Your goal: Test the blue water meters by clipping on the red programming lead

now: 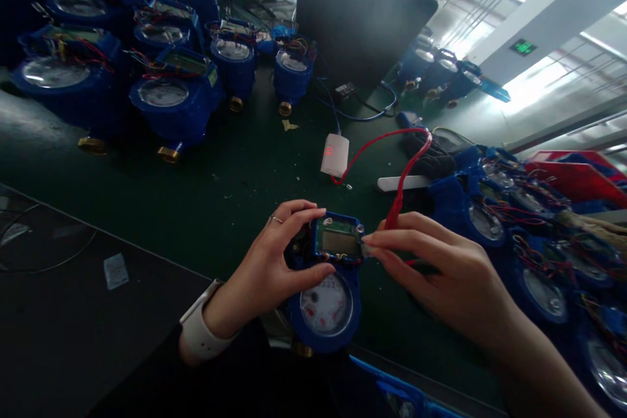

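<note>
A blue water meter [327,307] with a round white dial lies at the table's near edge. Its opened top shows a green circuit board with a small display [339,243]. My left hand [274,255] grips the meter, thumb over the dial's upper rim and fingers on the far side of the housing. Between the closed fingertips of my right hand [431,261] is a small connector [366,248], held against the right side of the board housing. A red cable [414,163] rises by that hand and runs to a white box [335,155] with red lights.
Several blue meters [166,95] with loose wires stand at the left and back. More meters [490,219] crowd the right side. A laptop [362,10] stands at the back, a blue cable [367,117] near it. A light flat bar [402,183] lies right of the white box.
</note>
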`<state>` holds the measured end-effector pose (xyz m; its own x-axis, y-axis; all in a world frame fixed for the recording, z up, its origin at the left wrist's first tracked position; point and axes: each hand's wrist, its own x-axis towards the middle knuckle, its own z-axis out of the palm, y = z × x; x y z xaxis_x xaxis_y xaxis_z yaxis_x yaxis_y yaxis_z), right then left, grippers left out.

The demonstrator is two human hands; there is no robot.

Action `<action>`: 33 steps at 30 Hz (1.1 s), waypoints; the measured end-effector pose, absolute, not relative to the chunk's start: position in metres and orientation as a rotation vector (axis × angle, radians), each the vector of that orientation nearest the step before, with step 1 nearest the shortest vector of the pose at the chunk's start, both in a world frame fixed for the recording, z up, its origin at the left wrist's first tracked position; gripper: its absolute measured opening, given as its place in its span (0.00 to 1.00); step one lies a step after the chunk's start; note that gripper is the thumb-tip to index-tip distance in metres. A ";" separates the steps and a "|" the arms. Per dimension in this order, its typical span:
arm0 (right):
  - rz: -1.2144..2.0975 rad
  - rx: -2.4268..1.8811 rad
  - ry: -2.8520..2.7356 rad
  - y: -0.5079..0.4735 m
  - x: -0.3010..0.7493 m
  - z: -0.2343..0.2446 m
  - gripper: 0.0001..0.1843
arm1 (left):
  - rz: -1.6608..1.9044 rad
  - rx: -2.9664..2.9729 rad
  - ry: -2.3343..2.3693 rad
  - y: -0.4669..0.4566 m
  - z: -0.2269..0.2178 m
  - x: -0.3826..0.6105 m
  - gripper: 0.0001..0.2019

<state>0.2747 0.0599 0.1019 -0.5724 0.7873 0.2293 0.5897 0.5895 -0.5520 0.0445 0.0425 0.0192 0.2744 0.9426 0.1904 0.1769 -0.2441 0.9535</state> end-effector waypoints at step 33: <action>0.724 -1.485 -1.972 0.038 0.280 0.081 0.06 | 1.058 1.598 1.030 0.042 0.020 0.042 0.28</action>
<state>0.2801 0.0380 0.0809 -0.2288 0.9668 0.1136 0.6637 0.2403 -0.7083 0.0422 0.0419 0.0195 0.2776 0.9453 0.1713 0.1453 -0.2176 0.9652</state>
